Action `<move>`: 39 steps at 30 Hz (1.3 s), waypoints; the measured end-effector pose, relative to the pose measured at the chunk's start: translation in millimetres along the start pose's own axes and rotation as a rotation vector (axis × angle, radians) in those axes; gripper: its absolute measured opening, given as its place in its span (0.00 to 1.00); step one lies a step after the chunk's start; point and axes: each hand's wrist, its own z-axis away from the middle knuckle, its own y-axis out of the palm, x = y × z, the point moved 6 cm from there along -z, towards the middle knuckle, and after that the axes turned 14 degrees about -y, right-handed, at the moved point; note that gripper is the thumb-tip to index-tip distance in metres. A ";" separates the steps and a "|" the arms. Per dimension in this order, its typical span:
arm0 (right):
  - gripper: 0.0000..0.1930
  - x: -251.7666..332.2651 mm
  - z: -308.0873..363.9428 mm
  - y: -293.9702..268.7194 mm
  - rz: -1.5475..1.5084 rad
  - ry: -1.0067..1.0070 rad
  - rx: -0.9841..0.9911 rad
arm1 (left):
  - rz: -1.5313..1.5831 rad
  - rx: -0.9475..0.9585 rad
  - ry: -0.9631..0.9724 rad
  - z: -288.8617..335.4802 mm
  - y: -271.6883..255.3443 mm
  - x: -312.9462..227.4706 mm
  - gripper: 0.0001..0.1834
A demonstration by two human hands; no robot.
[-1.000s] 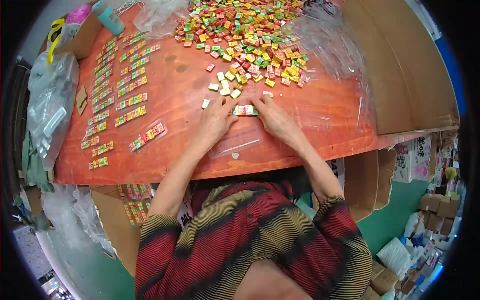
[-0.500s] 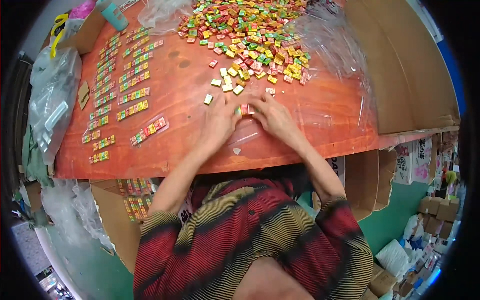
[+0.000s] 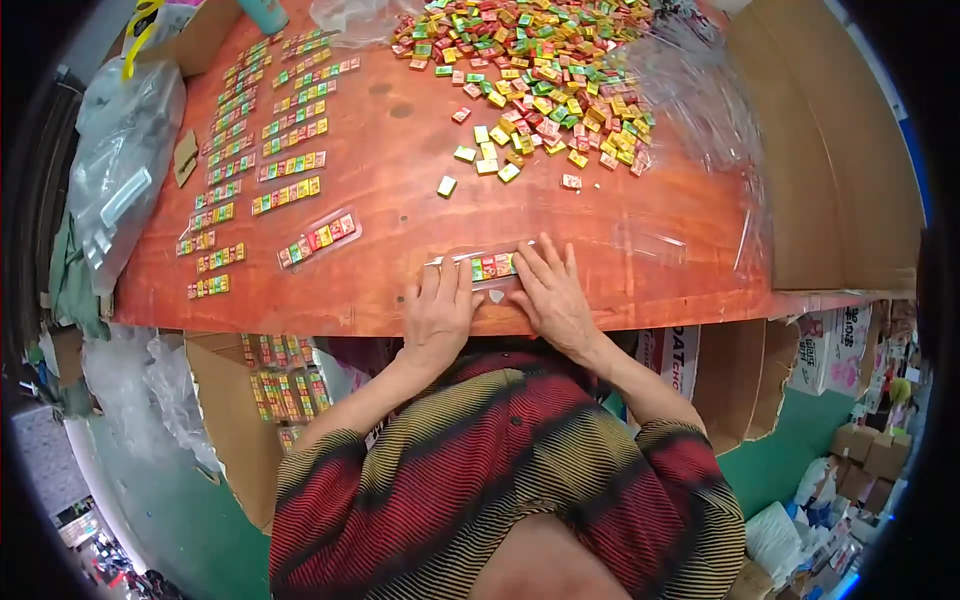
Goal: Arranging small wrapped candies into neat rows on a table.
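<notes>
A short row of small red, green and yellow boxes (image 3: pixel 492 266) lies in a clear plastic tray (image 3: pixel 448 256) near the table's front edge. My left hand (image 3: pixel 440 305) rests flat over the left end of the tray, fingers outstretched. On the other end lies my right hand (image 3: pixel 556 298), its fingers spread and the fingertips beside the row. My fingers hide both ends of the tray. To the left, another clear tray (image 3: pixel 352 228) holds a filled row of the same boxes.
A big heap of loose boxes (image 3: pixel 540 60) covers the far middle of the red table (image 3: pixel 380 170). Several finished rows (image 3: pixel 290 195) line the left side. Clear plastic trays (image 3: pixel 700 130) pile up at right beside a cardboard box (image 3: pixel 820 150). An open carton (image 3: pixel 235 390) with filled trays stands below the table edge.
Both hands have come nearer to me and flattened out. The boxes pinched between my fingers before now lie as a row in the clear tray. The whole view has shifted slightly.
</notes>
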 end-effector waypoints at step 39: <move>0.23 30.8 -81.0 45.4 -0.489 -0.145 0.024 | -0.146 0.188 -0.419 -25.2 -26.8 213.7 0.28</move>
